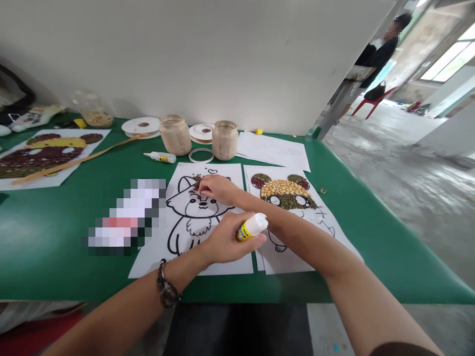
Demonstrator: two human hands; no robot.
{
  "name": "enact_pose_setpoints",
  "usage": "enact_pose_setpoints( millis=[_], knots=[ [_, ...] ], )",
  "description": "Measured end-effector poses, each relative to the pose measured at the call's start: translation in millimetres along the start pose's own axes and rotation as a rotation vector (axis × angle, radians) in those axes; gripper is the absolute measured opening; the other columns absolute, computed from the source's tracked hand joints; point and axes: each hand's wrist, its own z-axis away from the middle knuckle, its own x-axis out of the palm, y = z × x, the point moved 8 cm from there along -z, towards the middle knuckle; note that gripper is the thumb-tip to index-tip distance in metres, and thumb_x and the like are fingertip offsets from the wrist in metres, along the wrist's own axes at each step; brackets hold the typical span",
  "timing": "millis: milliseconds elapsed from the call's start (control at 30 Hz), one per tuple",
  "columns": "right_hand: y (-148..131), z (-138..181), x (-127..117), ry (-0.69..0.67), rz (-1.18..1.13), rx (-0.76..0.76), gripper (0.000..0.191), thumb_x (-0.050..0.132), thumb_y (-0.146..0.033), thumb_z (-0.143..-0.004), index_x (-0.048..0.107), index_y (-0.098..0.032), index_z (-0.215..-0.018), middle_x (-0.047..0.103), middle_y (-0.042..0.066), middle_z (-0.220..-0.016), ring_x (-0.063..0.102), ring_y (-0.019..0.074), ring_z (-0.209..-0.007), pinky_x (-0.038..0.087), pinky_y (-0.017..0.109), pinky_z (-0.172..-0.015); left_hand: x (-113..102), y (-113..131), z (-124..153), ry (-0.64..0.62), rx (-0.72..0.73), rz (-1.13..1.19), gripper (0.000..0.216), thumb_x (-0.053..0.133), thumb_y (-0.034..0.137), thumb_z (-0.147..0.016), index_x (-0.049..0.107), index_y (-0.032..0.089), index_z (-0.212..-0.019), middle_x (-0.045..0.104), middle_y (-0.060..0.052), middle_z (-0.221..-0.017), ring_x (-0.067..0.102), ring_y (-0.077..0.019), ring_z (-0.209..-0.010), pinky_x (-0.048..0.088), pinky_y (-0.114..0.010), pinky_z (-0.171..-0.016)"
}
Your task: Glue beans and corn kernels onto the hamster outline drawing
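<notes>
A white glue bottle [256, 225] with a yellow label is gripped in my left hand [230, 240], above the lower edge of the drawing. Beyond it, my right hand [218, 190] reaches over the sheet with its fingers pinched together at the animal's forehead. Small reddish-brown beans [196, 187] lie loose around those fingertips; whether any are between them is hidden. The paper [226, 267] carries a black outline of a sitting, fox-like animal. Under my right forearm is a second drawing [285, 264], its head partly covered with yellow kernels [284, 188] and green beans [291, 201].
Two cloudy jars [175, 136], ribbon spools [143, 126], a tape ring [201, 155] and another glue bottle [161, 157] stand or lie at the back. To the left are a blurred-out flat object [126, 212] and a bean picture [52, 153]. A person [384, 54] is far right.
</notes>
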Motion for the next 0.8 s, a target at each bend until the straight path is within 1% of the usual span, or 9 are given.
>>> enact_pose_setpoints(
  millis=[100,267,367,500,600,633,700,767,800],
  knots=[
    [0,1,0,0.001,-0.001,-0.016,0.016,0.045,-0.012,-0.081,0.06,-0.011,-0.084,0.058,0.01,-0.092,0.051,0.0159,-0.08,0.037,0.027,-0.069,1,-1,0,-0.006,-0.015,0.016,0.015,0.05,0.025,-0.074,0.045,0.018,-0.061,0.042,0.008,-0.04,0.036,-0.0068,-0.038,0.033,-0.02,-0.041],
    [-2,1,2,-0.009,-0.024,-0.062,0.008,0.051,-0.016,-0.08,0.059,-0.014,-0.08,0.057,0.007,-0.091,0.049,0.0144,-0.081,0.036,0.025,-0.07,1,-5,0,-0.009,-0.063,0.055,0.015,0.051,0.024,-0.072,0.045,0.019,-0.059,0.042,0.008,-0.039,0.035,-0.0064,-0.037,0.031,-0.02,-0.039],
    [-2,-1,1,0.01,-0.044,-0.055,0.006,0.052,-0.015,-0.08,0.057,-0.014,-0.076,0.058,0.006,-0.088,0.049,0.0139,-0.079,0.035,0.025,-0.068,1,-7,0,-0.006,-0.09,0.074,0.015,0.051,0.023,-0.072,0.045,0.018,-0.059,0.042,0.008,-0.038,0.035,-0.0061,-0.036,0.031,-0.019,-0.038],
    [1,4,-13,0.083,-0.086,-0.011,0.009,0.049,-0.015,-0.081,0.056,-0.014,-0.075,0.059,0.004,-0.081,0.049,0.012,-0.073,0.036,0.025,-0.065,2,-11,1,-0.016,-0.132,0.128,0.019,0.05,0.027,-0.074,0.044,0.018,-0.058,0.043,0.007,-0.038,0.037,-0.006,-0.033,0.032,-0.019,-0.036],
    [3,30,-38,0.199,-0.202,0.036,0.013,0.046,-0.022,-0.085,0.056,-0.014,-0.082,0.059,0.002,-0.077,0.051,0.0089,-0.068,0.04,0.023,-0.065,5,-13,2,-0.046,-0.146,0.198,0.023,0.049,0.034,-0.076,0.045,0.017,-0.061,0.045,0.006,-0.039,0.041,-0.0068,-0.033,0.034,-0.019,-0.037],
    [4,44,-50,0.275,-0.332,0.06,0.013,0.047,-0.023,-0.084,0.056,-0.014,-0.082,0.059,0.001,-0.074,0.051,0.0078,-0.065,0.042,0.022,-0.063,7,-13,3,-0.063,-0.143,0.226,0.025,0.049,0.037,-0.076,0.046,0.017,-0.063,0.045,0.005,-0.039,0.041,-0.0071,-0.033,0.035,-0.019,-0.037],
    [3,76,-70,0.377,-0.566,0.078,0.012,0.051,-0.026,-0.082,0.058,-0.016,-0.079,0.059,-0.001,-0.07,0.052,0.0059,-0.059,0.044,0.02,-0.059,11,-13,4,-0.099,-0.135,0.28,0.031,0.048,0.045,-0.077,0.046,0.016,-0.065,0.045,0.005,-0.039,0.041,-0.0073,-0.033,0.036,-0.019,-0.037],
    [-1,108,-86,0.441,-0.626,0.108,0.008,0.054,-0.023,-0.079,0.06,-0.018,-0.077,0.061,-0.002,-0.07,0.053,0.0054,-0.058,0.045,0.019,-0.056,14,-13,5,-0.132,-0.13,0.32,0.037,0.047,0.051,-0.077,0.046,0.016,-0.064,0.045,0.004,-0.039,0.041,-0.0072,-0.033,0.035,-0.019,-0.036],
    [-5,121,-93,0.47,-0.633,0.093,0.008,0.055,-0.022,-0.079,0.061,-0.018,-0.076,0.062,-0.002,-0.07,0.054,0.0055,-0.057,0.045,0.019,-0.053,15,-13,6,-0.145,-0.129,0.332,0.039,0.047,0.053,-0.077,0.045,0.017,-0.062,0.045,0.004,-0.039,0.04,-0.007,-0.033,0.035,-0.019,-0.036]
  ],
)
